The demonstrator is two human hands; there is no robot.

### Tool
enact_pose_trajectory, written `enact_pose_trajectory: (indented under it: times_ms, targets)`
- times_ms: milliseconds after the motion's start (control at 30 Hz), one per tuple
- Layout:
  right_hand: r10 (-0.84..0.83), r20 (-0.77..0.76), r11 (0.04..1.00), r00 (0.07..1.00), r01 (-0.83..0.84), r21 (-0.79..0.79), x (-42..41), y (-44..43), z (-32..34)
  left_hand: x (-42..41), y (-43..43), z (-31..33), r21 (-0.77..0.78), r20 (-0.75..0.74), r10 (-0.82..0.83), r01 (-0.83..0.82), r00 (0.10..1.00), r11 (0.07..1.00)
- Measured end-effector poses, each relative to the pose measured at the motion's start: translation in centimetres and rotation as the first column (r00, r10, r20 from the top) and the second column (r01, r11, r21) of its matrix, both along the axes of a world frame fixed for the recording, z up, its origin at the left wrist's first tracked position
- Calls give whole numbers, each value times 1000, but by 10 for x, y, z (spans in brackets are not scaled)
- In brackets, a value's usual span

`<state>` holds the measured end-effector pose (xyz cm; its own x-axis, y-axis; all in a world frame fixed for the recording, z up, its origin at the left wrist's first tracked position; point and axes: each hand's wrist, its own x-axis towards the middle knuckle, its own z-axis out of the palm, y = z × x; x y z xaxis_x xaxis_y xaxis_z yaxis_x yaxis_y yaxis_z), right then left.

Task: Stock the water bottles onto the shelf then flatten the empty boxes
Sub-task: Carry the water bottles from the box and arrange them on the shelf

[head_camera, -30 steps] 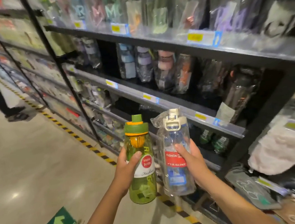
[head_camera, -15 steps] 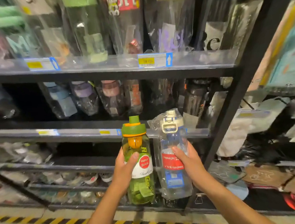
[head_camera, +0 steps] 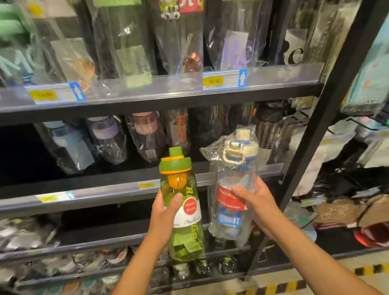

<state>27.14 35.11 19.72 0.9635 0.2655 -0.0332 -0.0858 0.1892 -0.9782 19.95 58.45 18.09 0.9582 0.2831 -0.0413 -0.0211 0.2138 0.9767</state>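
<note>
Gripping green bottle (head_camera: 182, 209) in left hand (head_camera: 165, 212), bagged clear bottle (head_camera: 233, 186) in right hand (head_camera: 255, 198), both upright before shelf (head_camera: 147, 103).

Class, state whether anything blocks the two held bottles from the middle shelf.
Nothing visible lies between the green bottle, wrapped blue bottle and the middle shelf; bagged bottles already line its back.

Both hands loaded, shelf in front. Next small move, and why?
Probably raise the left hand and its green plastic water bottle with the orange-ringed lid above the middle shelf's clear front rail. The bottle's base hangs below that rail, and dark space shows in front of the wrapped bottles there. The right hand grips the plastic-wrapped clear bottle; it can wait.
</note>
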Motion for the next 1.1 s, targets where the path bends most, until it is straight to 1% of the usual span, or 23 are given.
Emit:
enact_pose_trajectory:
  times_ms: [100,200,333,533,633,800,1100]
  targets:
    - [-7,41,1000,999,7,-12,0,3,8,-1,9,-1,-17,2,-8,8,1000,1000]
    - [-12,131,998,991,20,-59,2,3,20,-1,15,0,-26,11,-14,14,1000,1000]
    - [-33,286,988,958,75,-138,4,7,45,-3,21,0,-36,17,-20,21,1000,999]
    - [-101,406,958,908,199,-207,4,19,77,-5,26,3,-50,23,-22,23,1000,999]
    - [-147,444,937,884,268,-223,12,26,82,-7,29,4,-58,24,-21,22,999,998]
    - [-147,504,897,851,329,-294,32,33,73,-7,33,5,-69,19,-10,12,1000,998]
    - [-147,479,854,866,355,-380,53,44,54,-5,38,4,-71,15,-4,5,1000,997]
